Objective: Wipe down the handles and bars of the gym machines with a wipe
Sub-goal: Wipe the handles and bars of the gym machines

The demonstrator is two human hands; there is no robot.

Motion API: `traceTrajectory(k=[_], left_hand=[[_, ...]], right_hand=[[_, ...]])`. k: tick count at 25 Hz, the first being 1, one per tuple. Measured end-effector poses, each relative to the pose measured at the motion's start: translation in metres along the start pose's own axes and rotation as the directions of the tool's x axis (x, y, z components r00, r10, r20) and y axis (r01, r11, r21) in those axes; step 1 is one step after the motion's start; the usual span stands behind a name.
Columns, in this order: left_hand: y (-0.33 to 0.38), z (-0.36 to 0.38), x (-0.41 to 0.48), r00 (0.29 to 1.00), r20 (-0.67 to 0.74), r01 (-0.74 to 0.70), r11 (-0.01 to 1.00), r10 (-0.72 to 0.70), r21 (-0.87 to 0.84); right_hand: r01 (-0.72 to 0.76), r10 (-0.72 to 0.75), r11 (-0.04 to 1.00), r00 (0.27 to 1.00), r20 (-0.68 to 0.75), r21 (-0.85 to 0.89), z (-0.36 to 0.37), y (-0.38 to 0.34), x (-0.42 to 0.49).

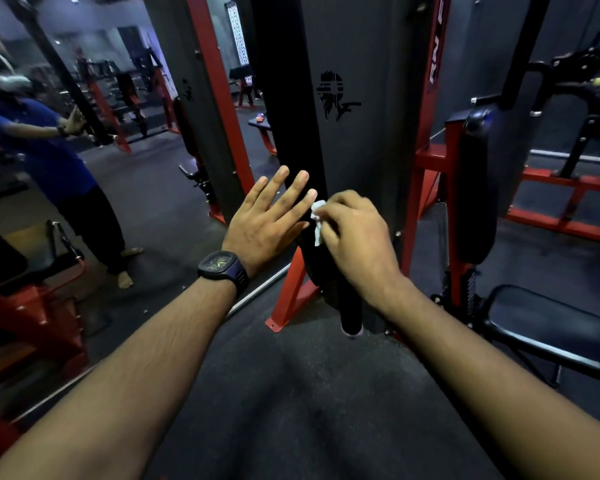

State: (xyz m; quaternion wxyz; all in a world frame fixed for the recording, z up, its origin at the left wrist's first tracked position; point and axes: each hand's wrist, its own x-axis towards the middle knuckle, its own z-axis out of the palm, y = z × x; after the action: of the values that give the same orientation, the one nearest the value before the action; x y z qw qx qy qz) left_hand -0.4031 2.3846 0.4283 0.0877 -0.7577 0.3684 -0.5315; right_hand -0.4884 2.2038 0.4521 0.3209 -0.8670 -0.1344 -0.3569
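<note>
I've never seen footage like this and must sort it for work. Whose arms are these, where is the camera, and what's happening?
There is one picture, from a camera worn on a person's head, looking forward and down, so both bare arms are the wearer's own. The right hand pinches a small white wipe against a black upright bar of a red-framed gym machine. The left hand, a dark watch on its wrist, is open, fingers spread beside the same bar. A black seat stands at right.
</note>
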Motion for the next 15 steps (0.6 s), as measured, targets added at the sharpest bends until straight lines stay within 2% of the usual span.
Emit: traceTrajectory(k=[2,4,7,8,10,13,15], left_hand=[[0.001,0.001,0.000,1.000,-0.011,0.003,1.000,-0.003,-0.006],[0.001,0.002,-0.001,1.000,0.001,0.016,1.000,-0.016,-0.003],[0.002,0.004,-0.001,1.000,0.007,0.027,1.000,-0.027,-0.001],[0.005,0.005,0.000,0.999,0.013,0.040,0.999,-0.039,-0.024],[0.009,0.008,0.001,0.998,0.031,0.055,0.995,-0.052,-0.080],[0.015,0.008,-0.001,0.996,0.076,0.046,0.988,-0.035,-0.144],[0.024,0.007,-0.001,0.991,0.111,0.099,0.970,-0.076,-0.220]], right_hand=[[0.224,-0.208,0.946,0.974,0.091,-0.235,0.000,0.003,-0.002],[0.357,-0.327,0.869,0.934,0.145,-0.344,0.008,0.018,-0.018],[0.505,-0.415,0.781,0.859,0.298,-0.368,0.025,0.030,-0.029],[0.522,-0.440,0.769,0.851,0.288,-0.368,0.024,0.034,-0.030],[0.475,-0.459,0.806,0.878,0.135,-0.352,0.016,0.038,-0.048],[0.357,-0.372,0.916,0.926,-0.061,-0.181,0.009,0.037,-0.077],[0.224,-0.237,0.970,0.959,-0.153,-0.094,0.009,0.037,-0.073]])
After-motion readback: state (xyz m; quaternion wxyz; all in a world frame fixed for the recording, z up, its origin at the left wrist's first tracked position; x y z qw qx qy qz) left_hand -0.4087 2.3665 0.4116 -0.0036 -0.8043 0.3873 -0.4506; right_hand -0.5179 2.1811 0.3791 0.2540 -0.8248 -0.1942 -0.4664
